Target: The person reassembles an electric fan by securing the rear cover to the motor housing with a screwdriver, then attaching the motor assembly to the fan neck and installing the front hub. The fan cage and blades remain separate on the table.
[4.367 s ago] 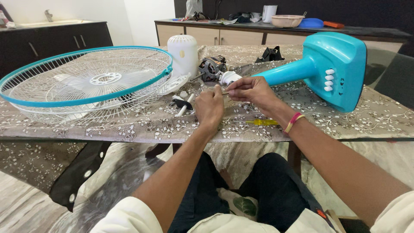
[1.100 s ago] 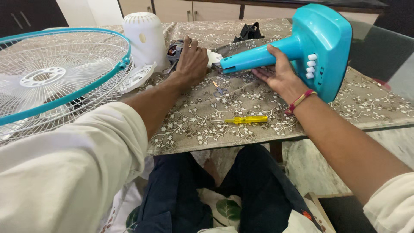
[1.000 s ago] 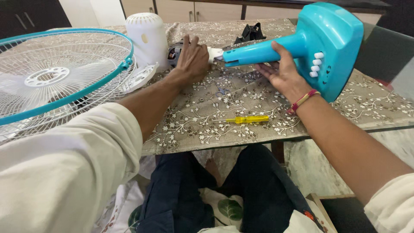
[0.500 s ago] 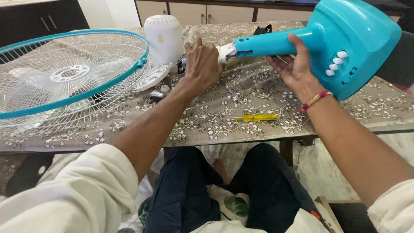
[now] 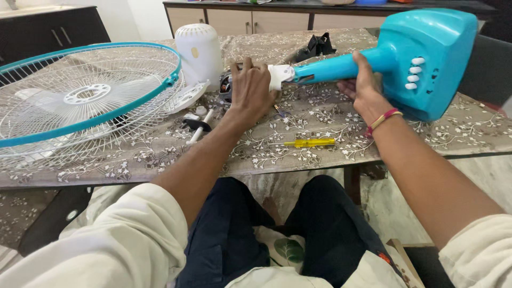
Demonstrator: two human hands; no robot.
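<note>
Head view: left hand (image 5: 249,90) laid palm-down over the fan motor (image 5: 226,84), fingers curled round it where it meets the white collar (image 5: 279,76) at the end of the turquoise stand neck (image 5: 333,68). Closed on the motor, though the hand hides most of the contact. Right hand (image 5: 364,88) cupped under and around the neck, thumb over the top, clamped on it just short of the broad turquoise base (image 5: 429,58) with its white push buttons (image 5: 412,78). Stand tipped on its side, neck held just above the patterned tablecloth (image 5: 298,122), base end looking to rest on the table at the right.

Likely handling: motor dense and heavy for its size, metal, stiff, with exposed windings and thin leads best left untouched; safest held around the outer body, as here. Stand hollow plastic, light but bulky and top-heavy toward the base, smooth and a little slippery; the narrow neck near the base gives the surest hold. Collar joint probably the weak spot under twisting.

Nearby on the cloth: yellow screwdriver (image 5: 303,143) in front of the hands, white motor cover (image 5: 199,49) standing upright behind the left hand, white wire fan guard with turquoise rim (image 5: 85,96) at the left, small white and black knob parts (image 5: 196,122) beside it.
</note>
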